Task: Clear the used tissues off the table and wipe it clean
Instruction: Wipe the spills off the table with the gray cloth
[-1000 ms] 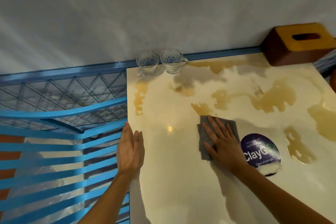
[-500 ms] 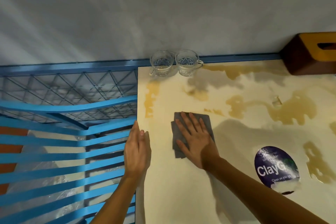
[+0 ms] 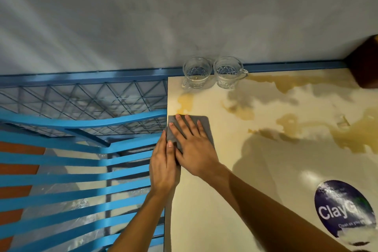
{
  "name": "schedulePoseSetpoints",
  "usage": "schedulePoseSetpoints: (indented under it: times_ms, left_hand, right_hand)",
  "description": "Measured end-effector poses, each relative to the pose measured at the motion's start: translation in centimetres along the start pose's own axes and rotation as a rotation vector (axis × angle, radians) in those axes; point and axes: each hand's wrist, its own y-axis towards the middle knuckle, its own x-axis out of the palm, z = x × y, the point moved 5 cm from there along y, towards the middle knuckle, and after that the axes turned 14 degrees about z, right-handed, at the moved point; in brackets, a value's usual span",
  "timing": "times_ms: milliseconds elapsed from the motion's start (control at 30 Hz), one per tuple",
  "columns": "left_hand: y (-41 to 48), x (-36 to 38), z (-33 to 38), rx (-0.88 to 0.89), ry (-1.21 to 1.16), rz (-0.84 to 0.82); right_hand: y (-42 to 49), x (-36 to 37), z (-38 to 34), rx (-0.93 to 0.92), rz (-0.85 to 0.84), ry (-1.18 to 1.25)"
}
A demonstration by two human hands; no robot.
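The gray cloth [image 3: 206,124] has slid left across the surface [image 3: 204,200] since a moment ago, and now it sits right at the left edge, with one corner a little over the side. The right hand [image 3: 194,149] lies flat on top of the cloth. Its grip is spread, with straight fingers pressing down. The left hand [image 3: 163,165] has come in to the same edge and now touches the cloth. Its fingers are straight and close together along the side of the surface, and its thumb rests on the cloth. Brown wet spills [image 3: 347,135] cover much of the far and right parts of the surface. Two glass cups [image 3: 197,72] stand side by side at the far edge, near the wall. A round dark sticker [image 3: 345,210] is at the near right. A blue chair [image 3: 81,170] is on the left, beside the surface.
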Motion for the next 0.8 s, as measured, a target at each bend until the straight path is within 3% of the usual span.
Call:
schedulePoseSetpoints:
  times_ms: [200,633,800]
  left_hand:
    - [1.7,0.6,0.8,0.073,0.188,-0.023]
    - [1.6,1.0,2.1,0.089,0.168,-0.011]
    - [2.8,1.7,1.8,0.049,0.096,-0.015]
  right_hand:
    - [0.4,-0.1,0.5,0.041,0.024,-0.003]
    - [-8.1,-4.6,15.0,0.197,0.032,-0.07]
    - [-6.9,-5.1,17.9,0.216,0.035,-0.102]
